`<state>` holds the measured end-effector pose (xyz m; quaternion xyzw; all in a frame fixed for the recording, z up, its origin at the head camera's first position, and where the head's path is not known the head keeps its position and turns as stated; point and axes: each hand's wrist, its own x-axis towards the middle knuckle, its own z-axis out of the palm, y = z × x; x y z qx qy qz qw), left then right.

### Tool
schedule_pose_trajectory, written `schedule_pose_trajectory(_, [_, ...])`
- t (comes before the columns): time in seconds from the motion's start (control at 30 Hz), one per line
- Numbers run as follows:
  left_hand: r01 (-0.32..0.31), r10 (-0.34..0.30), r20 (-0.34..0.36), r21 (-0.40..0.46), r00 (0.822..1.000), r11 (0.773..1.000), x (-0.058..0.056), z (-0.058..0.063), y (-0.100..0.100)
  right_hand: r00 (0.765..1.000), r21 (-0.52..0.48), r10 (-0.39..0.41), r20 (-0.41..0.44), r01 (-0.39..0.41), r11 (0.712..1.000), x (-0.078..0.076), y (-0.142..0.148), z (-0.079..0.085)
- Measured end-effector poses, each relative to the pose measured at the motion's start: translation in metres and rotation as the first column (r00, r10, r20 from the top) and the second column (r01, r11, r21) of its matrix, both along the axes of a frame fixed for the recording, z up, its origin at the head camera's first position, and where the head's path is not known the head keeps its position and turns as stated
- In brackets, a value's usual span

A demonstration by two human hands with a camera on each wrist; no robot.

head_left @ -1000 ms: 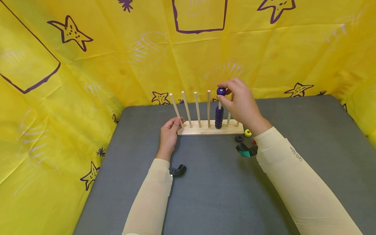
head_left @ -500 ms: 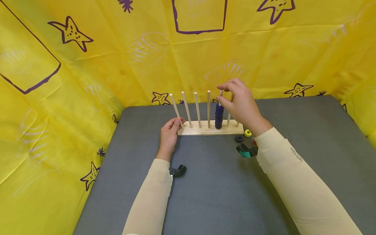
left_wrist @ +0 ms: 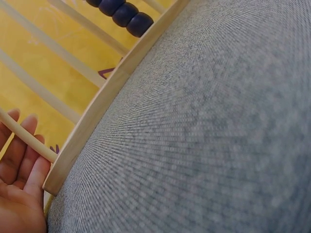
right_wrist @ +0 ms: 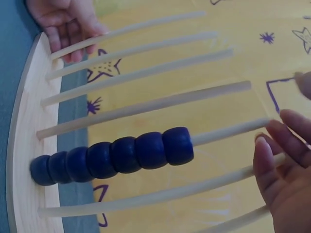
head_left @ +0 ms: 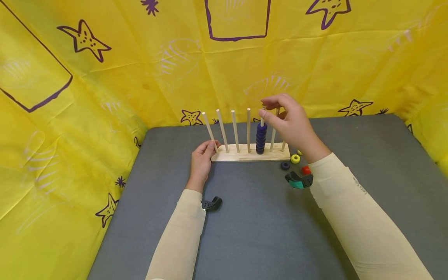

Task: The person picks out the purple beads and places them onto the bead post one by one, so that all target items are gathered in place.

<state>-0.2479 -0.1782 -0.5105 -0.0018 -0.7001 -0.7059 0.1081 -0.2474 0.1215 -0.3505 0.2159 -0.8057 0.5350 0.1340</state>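
Observation:
A wooden peg rack (head_left: pixel 229 156) with a row of upright pegs stands on the grey table. Several dark blue beads (right_wrist: pixel 125 154) are stacked on one peg towards its right side, the top of that peg bare. My left hand (head_left: pixel 201 160) holds the rack's left end by the outermost peg, its fingers (left_wrist: pixel 18 160) behind that peg in the left wrist view. At the bare tip of the beaded peg is my right hand (head_left: pixel 292 123), thumb and fingers apart around it, with no bead between them.
On the table by the rack's right end lie a dark bead (head_left: pixel 285 165), a yellow bead (head_left: pixel 295 158) and a red bead (head_left: pixel 306 170), with another yellow one partly hidden by the right hand. A yellow printed cloth (head_left: pixel 227 70) hangs behind the table.
The blue bead held at the peg's top came off the right hand's fingers and slid down onto the stack. The right hand then shifted slightly right, its fingers parting. The left hand stayed put.

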Motion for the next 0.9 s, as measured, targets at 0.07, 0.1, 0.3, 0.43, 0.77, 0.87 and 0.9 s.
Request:
schedule_pose_trajectory(0.07, [-0.001, 0.001, 0.0, 0.002, 1.0, 1.0, 0.0, 0.0, 0.0, 0.999, -0.036, 0.022, 0.028, -0.021, 0.999, 0.002, 0.003, 0.002])
schedule_pose_trajectory(0.1, [-0.001, 0.001, 0.0, 0.0, 1.0, 1.0, 0.0, 0.0, 0.0, 0.999, -0.057, 0.034, 0.041, -0.032, 0.998, 0.002, 0.004, 0.002])
schedule_pose_trajectory(0.3, [0.001, -0.001, -0.001, 0.0, 1.0, 1.0, 0.0, -0.001, -0.001, 0.99, -0.204, 0.121, 0.072, -0.104, 0.973, 0.004, 0.011, 0.005])
schedule_pose_trajectory(0.43, [0.002, -0.002, -0.002, -0.004, 1.0, 1.0, 0.0, -0.001, -0.001, 0.984, -0.272, 0.158, 0.08, -0.131, 0.953, 0.005, 0.014, 0.008])
schedule_pose_trajectory(0.77, [0.001, -0.001, -0.001, -0.005, 1.0, 1.0, 0.0, -0.001, -0.001, 0.966, -0.411, 0.246, 0.079, -0.194, 0.891, 0.005, 0.022, 0.006])
schedule_pose_trajectory(0.87, [0.0, 0.0, -0.003, -0.004, 1.0, 1.0, 0.0, -0.002, -0.001, 0.964, -0.431, 0.256, 0.071, -0.202, 0.88, 0.005, 0.023, 0.006])
schedule_pose_trajectory(0.9, [0.0, 0.0, -0.003, -0.004, 1.0, 1.0, 0.0, -0.002, -0.001, 0.963, -0.436, 0.262, 0.067, -0.208, 0.876, 0.006, 0.023, 0.006])
